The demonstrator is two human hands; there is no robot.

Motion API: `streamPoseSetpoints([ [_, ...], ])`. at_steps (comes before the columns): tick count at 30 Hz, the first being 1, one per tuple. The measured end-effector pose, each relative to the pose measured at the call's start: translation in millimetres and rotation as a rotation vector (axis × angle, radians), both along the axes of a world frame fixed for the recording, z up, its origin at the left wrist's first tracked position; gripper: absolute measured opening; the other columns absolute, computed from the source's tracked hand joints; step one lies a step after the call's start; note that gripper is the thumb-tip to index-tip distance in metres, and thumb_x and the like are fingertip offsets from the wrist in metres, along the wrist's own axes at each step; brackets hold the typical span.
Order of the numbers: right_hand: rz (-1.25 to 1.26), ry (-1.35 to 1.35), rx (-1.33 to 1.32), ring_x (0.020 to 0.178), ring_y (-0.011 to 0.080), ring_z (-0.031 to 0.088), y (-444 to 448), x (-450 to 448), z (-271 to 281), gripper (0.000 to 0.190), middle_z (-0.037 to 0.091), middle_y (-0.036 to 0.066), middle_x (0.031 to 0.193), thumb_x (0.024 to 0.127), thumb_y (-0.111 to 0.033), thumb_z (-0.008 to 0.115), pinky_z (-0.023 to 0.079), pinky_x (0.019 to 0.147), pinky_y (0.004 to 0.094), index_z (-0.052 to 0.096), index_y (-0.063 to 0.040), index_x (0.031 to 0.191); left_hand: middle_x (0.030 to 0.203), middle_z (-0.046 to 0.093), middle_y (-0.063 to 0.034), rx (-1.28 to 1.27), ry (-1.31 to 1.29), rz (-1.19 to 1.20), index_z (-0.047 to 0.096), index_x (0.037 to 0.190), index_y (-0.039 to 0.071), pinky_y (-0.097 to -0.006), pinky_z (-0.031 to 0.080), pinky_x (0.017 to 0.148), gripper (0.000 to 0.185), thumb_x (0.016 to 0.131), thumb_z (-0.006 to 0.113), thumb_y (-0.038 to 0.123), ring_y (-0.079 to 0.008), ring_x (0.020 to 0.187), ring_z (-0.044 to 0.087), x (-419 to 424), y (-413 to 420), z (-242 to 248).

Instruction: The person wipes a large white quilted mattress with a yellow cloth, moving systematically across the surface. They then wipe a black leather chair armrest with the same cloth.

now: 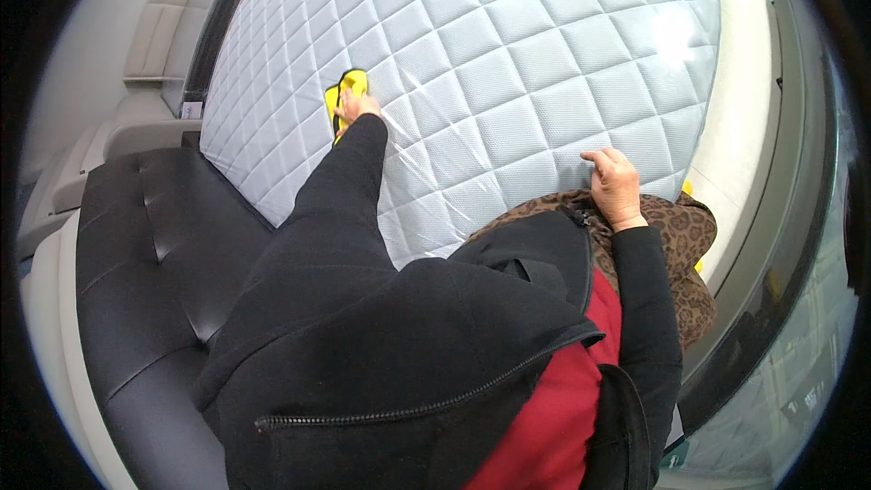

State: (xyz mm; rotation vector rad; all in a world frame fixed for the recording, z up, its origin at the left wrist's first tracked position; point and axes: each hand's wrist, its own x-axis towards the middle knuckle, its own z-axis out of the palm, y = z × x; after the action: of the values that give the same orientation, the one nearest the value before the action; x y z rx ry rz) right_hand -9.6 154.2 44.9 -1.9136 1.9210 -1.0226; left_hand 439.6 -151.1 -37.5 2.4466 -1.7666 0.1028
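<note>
My left hand presses a yellow cloth with dark edging against a quilted mattress. Clear plastic film seems to cover the mattress, with creases and bright reflections on it. The mattress is pale grey with diamond stitching. Over the near right part of the mattress, my right hand is loosely curled, index finger bent out, and holds nothing. Whether that hand touches the surface, I cannot tell. The palm side of my left hand is hidden.
A black tufted headboard rises along the left, next to the mattress. Beyond the far left edge stand other beige upholstered pieces. At the right, pale floor runs beside a dark-framed glass panel. A small white tag is near the mattress's left corner.
</note>
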Motion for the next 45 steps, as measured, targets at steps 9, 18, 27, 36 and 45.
streamPoseSetpoints([
  [9, -0.011, 0.003, 0.02, 0.079, 0.0288, 0.06, 0, 0, -2, 0.026, 0.059, 0.008, 0.081, 0.073, 0.006, 0.057, 0.05, 0.069, 0.0378, 0.065, -0.009, 0.092, 0.151, 0.033, 0.0072, 0.095, 0.224, -0.385, 0.038, 0.143, 0.026, -0.0807, 0.01, 0.098, 0.058, 0.089, 0.055, 0.038, -0.0303, 0.142, 0.021, -161, -69, 10],
  [18, -0.003, 0.012, 0.034, 0.081, 0.028, 0.06, -2, 2, 1, 0.025, 0.059, 0.007, 0.082, 0.073, 0.004, 0.057, 0.051, 0.071, 0.0374, 0.064, -0.01, 0.092, 0.151, 0.033, 0.0049, 0.055, 0.203, -1.018, 0.041, 0.142, 0.023, -0.0774, 0.003, 0.102, 0.062, 0.084, 0.061, 0.021, -0.0256, 0.143, 0.021, -298, 57, 38],
  [27, -0.007, -0.006, -0.017, 0.083, 0.0283, 0.06, -3, 1, 0, 0.03, 0.06, 0.008, 0.085, 0.072, 0.004, 0.057, 0.051, 0.073, 0.0381, 0.064, -0.01, 0.097, 0.15, 0.037, 0.0008, 0.155, 0.283, -1.297, 0.044, 0.14, 0.018, -0.0734, 0.005, 0.104, 0.062, 0.082, 0.064, 0.019, -0.0249, 0.142, 0.025, -331, 173, 60],
  [36, -0.087, 0.0, -0.138, 0.092, 0.0316, 0.057, -7, 2, 7, 0.039, 0.058, 0.011, 0.101, 0.071, 0.006, 0.055, 0.049, 0.078, 0.0393, 0.06, -0.008, 0.107, 0.152, 0.032, -0.0016, 0.286, 0.256, -1.39, 0.055, 0.125, 0.007, -0.0729, 0.006, 0.105, 0.041, 0.084, 0.052, 0.009, -0.0252, 0.142, 0.025, -310, 215, 74],
  [45, -0.067, 0.093, -0.04, 0.105, 0.0341, 0.051, -4, 3, 8, 0.048, 0.056, 0.015, 0.11, 0.073, 0.005, 0.053, 0.042, 0.09, 0.0424, 0.053, -0.002, 0.12, 0.153, 0.028, -0.01, 0.119, 0.123, -1.468, 0.037, 0.141, 0.007, -0.061, 0.015, 0.111, 0.079, 0.072, 0.072, 0.022, -0.0269, 0.142, 0.025, -292, 211, 70],
])
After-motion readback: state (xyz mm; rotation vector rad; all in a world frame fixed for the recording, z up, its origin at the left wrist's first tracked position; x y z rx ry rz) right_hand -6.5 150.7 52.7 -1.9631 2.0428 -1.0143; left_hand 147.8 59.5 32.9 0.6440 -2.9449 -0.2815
